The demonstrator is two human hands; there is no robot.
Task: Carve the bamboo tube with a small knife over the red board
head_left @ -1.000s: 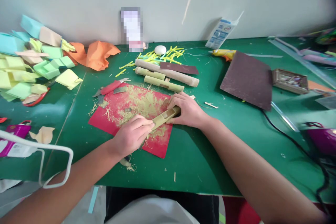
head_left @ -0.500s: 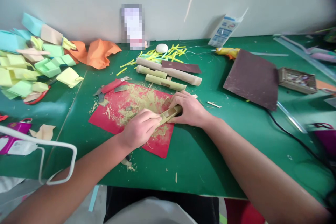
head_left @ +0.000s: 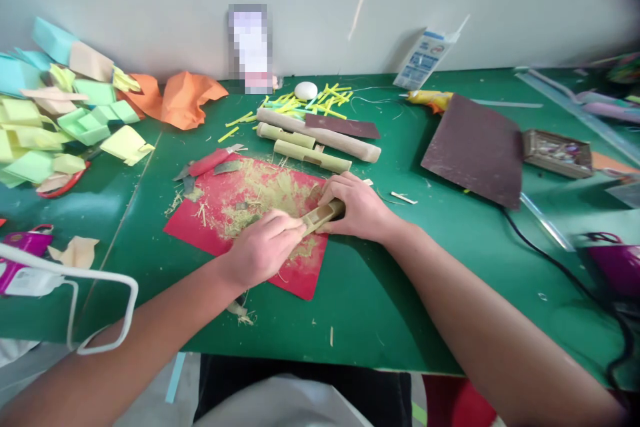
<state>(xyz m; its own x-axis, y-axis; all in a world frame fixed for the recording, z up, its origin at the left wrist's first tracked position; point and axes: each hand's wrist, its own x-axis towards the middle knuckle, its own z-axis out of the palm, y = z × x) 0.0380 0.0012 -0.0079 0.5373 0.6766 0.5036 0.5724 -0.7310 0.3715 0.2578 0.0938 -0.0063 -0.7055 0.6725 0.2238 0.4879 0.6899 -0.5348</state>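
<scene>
A short bamboo tube with a cut-out slot (head_left: 323, 215) lies tilted between my hands, over a red sheet (head_left: 309, 280) strewn with shavings and dust. My right hand (head_left: 356, 209) wraps its far right end. At the near left end, my left hand (head_left: 270, 242) is closed, fingers pressed together against the bamboo; I cannot see whether anything small is also pinched there. Behind the sheet lie two more notched bamboo pieces (head_left: 313, 156) and a longer pale tube (head_left: 350, 143) with a dark brown strip (head_left: 343, 126) on it. A red-handled tool (head_left: 209, 161) rests on the sheet's upper left edge.
Folded paper pieces (head_left: 93, 121) and crumpled orange paper (head_left: 187, 100) are at the left. Yellow strips (head_left: 287, 107) and a white egg-shaped object (head_left: 306, 91) lie behind the bamboo. To the right are a dark brown sheet (head_left: 475, 150), a small box (head_left: 557, 153) and a black cable (head_left: 550, 260).
The view has shifted slightly, moving the table's contents a little to the left. Both hands stay closed at the ends of the bamboo tube, in nearly the same pose.
</scene>
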